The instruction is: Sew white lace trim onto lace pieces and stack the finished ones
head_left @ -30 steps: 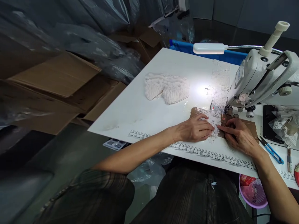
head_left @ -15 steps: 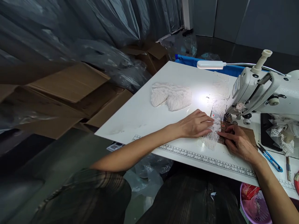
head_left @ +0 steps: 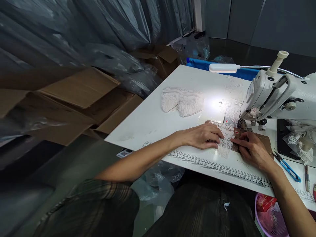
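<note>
A piece of white lace (head_left: 225,146) lies on the sewing table in front of the presser foot of a white sewing machine (head_left: 268,95). My left hand (head_left: 203,135) rests palm down at the lace's left side, fingers spread and slightly bent, their tips on it. On the other side, my right hand (head_left: 254,149) has its index finger and thumb closed at the lace's right edge; its other fingers are curled. Under the right hand is a brown plate (head_left: 263,141) beside the needle. More lace trails behind the needle across the tabletop.
Gathered white lace pieces (head_left: 182,100) lie left of the machine. Blue thread snips (head_left: 287,167) and scraps on a black tray (head_left: 283,141) are at right. A lamp (head_left: 224,68) shines above. Below stands a purple basket (head_left: 259,217); cardboard boxes (head_left: 81,89) stand left.
My left hand has slid slightly left and toward me, uncovering more lace by the needle. My right hand stays at the lace edge. The view has shifted slightly.
</note>
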A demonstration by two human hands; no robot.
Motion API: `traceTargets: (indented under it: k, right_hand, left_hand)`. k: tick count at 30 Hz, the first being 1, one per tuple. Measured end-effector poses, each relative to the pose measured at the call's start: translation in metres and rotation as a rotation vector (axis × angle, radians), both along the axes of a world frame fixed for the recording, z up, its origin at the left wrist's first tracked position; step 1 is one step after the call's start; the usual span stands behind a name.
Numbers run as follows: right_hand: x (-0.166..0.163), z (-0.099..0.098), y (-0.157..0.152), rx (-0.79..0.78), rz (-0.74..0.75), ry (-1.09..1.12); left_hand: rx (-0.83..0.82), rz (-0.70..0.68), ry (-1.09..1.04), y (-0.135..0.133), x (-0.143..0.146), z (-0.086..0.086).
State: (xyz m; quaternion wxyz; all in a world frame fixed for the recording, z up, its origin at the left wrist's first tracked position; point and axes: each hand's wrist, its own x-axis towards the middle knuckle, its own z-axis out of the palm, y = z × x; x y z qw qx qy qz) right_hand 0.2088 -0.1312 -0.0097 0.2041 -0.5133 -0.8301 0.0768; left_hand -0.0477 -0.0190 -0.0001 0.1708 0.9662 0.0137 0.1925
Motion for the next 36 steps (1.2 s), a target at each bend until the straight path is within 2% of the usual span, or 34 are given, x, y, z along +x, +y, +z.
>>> traceTargets:
  k: [5,16,25,36]
  right_hand:
    - [0.0,0.0,0.0,0.016,0.008,0.008]
    - [0.0,-0.002,0.0,0.035,0.001,0.014]
    - [0.0,0.0,0.0,0.036,0.008,0.001]
    - [-0.002,-0.003,-0.002,0.022,-0.015,0.0]
  left_hand:
    - [-0.008,0.073,-0.01,-0.001,0.002,-0.009]
    - [0.035,0.101,-0.015,-0.005,0.005,-0.005]
    - [0.361,0.261,0.162,-0.011,0.034,-0.014]
    - [0.405,0.274,0.268,-0.009,0.043,-0.009]
